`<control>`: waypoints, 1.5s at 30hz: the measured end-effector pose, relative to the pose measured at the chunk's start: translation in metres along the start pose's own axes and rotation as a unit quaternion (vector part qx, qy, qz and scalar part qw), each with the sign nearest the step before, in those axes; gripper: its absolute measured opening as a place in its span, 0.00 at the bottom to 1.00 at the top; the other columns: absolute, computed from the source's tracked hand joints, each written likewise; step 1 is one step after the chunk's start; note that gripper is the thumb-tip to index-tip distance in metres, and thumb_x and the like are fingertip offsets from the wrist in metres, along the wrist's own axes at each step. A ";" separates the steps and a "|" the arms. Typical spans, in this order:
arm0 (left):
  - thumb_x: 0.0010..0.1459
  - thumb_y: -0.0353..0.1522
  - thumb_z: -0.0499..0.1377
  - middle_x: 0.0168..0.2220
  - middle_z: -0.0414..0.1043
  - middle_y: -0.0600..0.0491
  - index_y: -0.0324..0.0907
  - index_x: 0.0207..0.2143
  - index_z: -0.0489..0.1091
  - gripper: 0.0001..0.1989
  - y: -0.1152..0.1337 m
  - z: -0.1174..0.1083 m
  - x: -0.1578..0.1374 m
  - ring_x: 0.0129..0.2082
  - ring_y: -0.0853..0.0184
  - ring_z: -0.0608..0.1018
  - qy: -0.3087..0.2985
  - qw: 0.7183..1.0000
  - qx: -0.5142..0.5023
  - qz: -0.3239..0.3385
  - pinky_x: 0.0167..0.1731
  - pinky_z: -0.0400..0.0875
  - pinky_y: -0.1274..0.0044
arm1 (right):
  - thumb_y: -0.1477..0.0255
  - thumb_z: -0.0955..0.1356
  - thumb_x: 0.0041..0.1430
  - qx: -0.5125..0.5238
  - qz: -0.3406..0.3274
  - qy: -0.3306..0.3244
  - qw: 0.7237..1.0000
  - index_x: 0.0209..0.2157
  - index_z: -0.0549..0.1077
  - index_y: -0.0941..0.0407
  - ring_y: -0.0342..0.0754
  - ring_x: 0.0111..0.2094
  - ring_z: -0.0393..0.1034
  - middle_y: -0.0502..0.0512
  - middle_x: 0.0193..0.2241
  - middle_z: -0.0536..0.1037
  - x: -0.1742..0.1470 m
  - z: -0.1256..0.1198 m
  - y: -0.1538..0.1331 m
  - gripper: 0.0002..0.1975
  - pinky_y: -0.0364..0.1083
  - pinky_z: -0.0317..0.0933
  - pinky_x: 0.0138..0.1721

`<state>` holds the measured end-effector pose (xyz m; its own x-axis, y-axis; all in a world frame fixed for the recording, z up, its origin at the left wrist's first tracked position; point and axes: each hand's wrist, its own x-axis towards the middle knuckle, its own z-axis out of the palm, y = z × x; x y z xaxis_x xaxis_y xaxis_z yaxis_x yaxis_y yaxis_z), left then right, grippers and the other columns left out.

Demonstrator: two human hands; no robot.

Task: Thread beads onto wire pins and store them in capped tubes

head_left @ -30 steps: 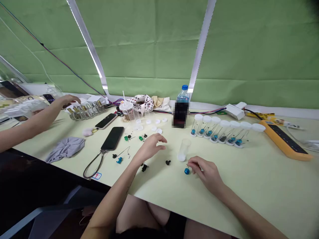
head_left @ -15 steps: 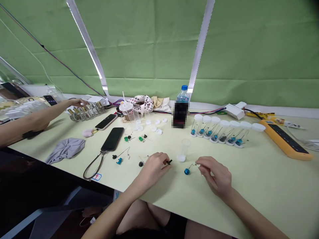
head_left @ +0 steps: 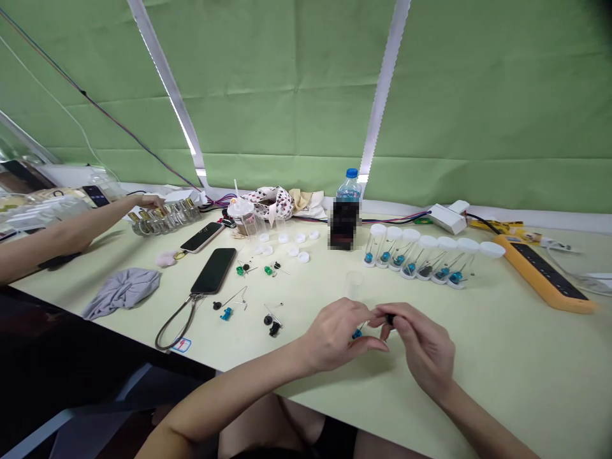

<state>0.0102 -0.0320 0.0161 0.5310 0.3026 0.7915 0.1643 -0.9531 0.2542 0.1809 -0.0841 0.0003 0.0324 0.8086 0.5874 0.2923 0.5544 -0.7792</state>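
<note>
My right hand [head_left: 428, 344] pinches a small black part [head_left: 390, 319] between thumb and fingertips. Beside it, my left hand [head_left: 342, 335] has its thumb spread from its fingers, and its fingertips reach the right hand's fingertips. Partly hidden behind the left hand is a small blue ball-like piece [head_left: 357, 333] low over the table. A clear plastic tube [head_left: 354, 284] stands just beyond, its lower end covered by my left hand. To the left lie black parts with thin wire [head_left: 274, 324] and a blue piece [head_left: 226, 313] near another bent wire.
Several capped tubes [head_left: 411, 255] with blue pieces stand in a row at right, near an orange power strip [head_left: 545, 274]. White caps [head_left: 293, 252], green parts [head_left: 268, 270], a phone [head_left: 213, 271], a drink cup [head_left: 242, 217] and a water bottle [head_left: 350, 187] lie further back. Another person's arm [head_left: 71, 236] reaches over glass bottles.
My left hand has moved right, up to my right hand. The black part has passed from my left fingers to my right fingertips. The blue piece is now partly covered.
</note>
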 end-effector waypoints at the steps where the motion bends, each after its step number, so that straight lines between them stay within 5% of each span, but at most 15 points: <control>1: 0.55 0.40 0.57 0.34 0.72 0.48 0.38 0.42 0.61 0.17 -0.004 0.004 -0.001 0.35 0.67 0.74 -0.003 0.999 -0.009 -0.037 0.35 0.71 0.75 | 0.74 0.59 0.64 0.005 0.018 0.046 0.999 0.42 0.73 0.54 0.44 0.28 0.70 0.55 0.35 0.74 0.002 -0.002 -0.001 0.12 0.45 0.64 0.28; 6: 0.61 0.36 0.50 0.41 0.71 0.47 0.40 0.45 0.63 0.12 -0.014 0.023 -0.021 0.41 0.65 0.74 -0.186 0.973 0.039 -0.128 0.39 0.70 0.74 | 0.72 0.61 0.62 -0.024 0.009 0.223 0.975 0.44 0.74 0.53 0.44 0.27 0.68 0.55 0.38 0.72 0.015 -0.005 -0.004 0.12 0.46 0.61 0.28; 11: 0.60 0.28 0.50 0.34 0.74 0.50 0.39 0.36 0.70 0.09 -0.017 0.034 -0.033 0.37 0.66 0.75 -0.274 0.951 -0.001 -0.140 0.40 0.69 0.75 | 0.74 0.62 0.61 -0.058 -0.004 0.216 0.975 0.51 0.70 0.48 0.44 0.31 0.64 0.53 0.37 0.65 0.017 -0.001 0.000 0.17 0.46 0.59 0.28; 15: 0.59 0.32 0.53 0.35 0.76 0.50 0.39 0.34 0.73 0.10 -0.013 0.020 -0.023 0.36 0.67 0.77 -0.211 0.921 -0.202 -0.256 0.40 0.70 0.77 | 0.74 0.61 0.62 -0.059 0.008 0.169 0.984 0.55 0.65 0.47 0.44 0.33 0.64 0.53 0.37 0.64 0.012 0.000 0.003 0.20 0.46 0.61 0.30; 19: 0.53 0.36 0.59 0.32 0.76 0.45 0.35 0.27 0.72 0.11 -0.010 0.001 -0.010 0.31 0.64 0.78 -0.039 0.811 -0.447 -0.375 0.32 0.75 0.74 | 0.75 0.65 0.58 0.011 0.012 0.159 0.987 0.51 0.66 0.49 0.45 0.32 0.66 0.53 0.36 0.69 0.009 0.000 0.007 0.19 0.45 0.64 0.28; 22: 0.50 0.36 0.62 0.29 0.76 0.45 0.34 0.25 0.69 0.12 -0.013 -0.003 -0.007 0.27 0.63 0.79 0.076 0.746 -0.516 -0.414 0.25 0.75 0.74 | 0.76 0.67 0.56 0.015 0.000 0.114 0.993 0.41 0.72 0.52 0.47 0.32 0.68 0.56 0.36 0.71 0.006 0.001 0.009 0.10 0.45 0.65 0.26; 25: 0.50 0.38 0.62 0.24 0.75 0.47 0.35 0.25 0.66 0.14 -0.019 -0.002 -0.006 0.22 0.65 0.78 0.122 0.716 -0.533 -0.434 0.21 0.73 0.77 | 0.76 0.67 0.56 -0.019 -0.020 0.058 0.998 0.38 0.73 0.53 0.49 0.34 0.70 0.57 0.36 0.73 0.001 0.004 0.009 0.07 0.47 0.67 0.26; 31: 0.52 0.37 0.61 0.23 0.75 0.47 0.34 0.26 0.65 0.14 -0.020 0.001 -0.006 0.19 0.67 0.77 0.119 0.690 -0.543 -0.463 0.19 0.71 0.79 | 0.80 0.68 0.54 -0.073 -0.086 -0.003 0.994 0.40 0.71 0.52 0.50 0.36 0.72 0.55 0.34 0.76 -0.004 0.010 0.011 0.12 0.48 0.69 0.32; 41: 0.51 0.37 0.62 0.29 0.77 0.45 0.35 0.29 0.64 0.14 -0.017 0.003 -0.008 0.22 0.66 0.78 0.102 0.697 -0.546 -0.454 0.23 0.73 0.77 | 0.78 0.67 0.55 -0.179 -0.147 -0.002 0.973 0.40 0.71 0.52 0.49 0.35 0.73 0.55 0.34 0.77 -0.003 0.011 0.012 0.11 0.47 0.70 0.34; 45: 0.43 0.32 0.67 0.33 0.76 0.45 0.35 0.29 0.64 0.16 -0.013 0.001 -0.006 0.23 0.68 0.78 0.100 0.702 -0.547 -0.445 0.24 0.74 0.77 | 0.78 0.68 0.55 -0.187 -0.152 0.003 0.971 0.40 0.72 0.52 0.49 0.35 0.74 0.55 0.35 0.77 -0.003 0.011 0.014 0.11 0.47 0.70 0.35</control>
<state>0.0056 -0.0212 0.0069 0.4771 0.8749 0.0829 -0.4389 0.1555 0.8850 0.1745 -0.0760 -0.0149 -0.1046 0.6180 0.7792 0.6161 0.6553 -0.4370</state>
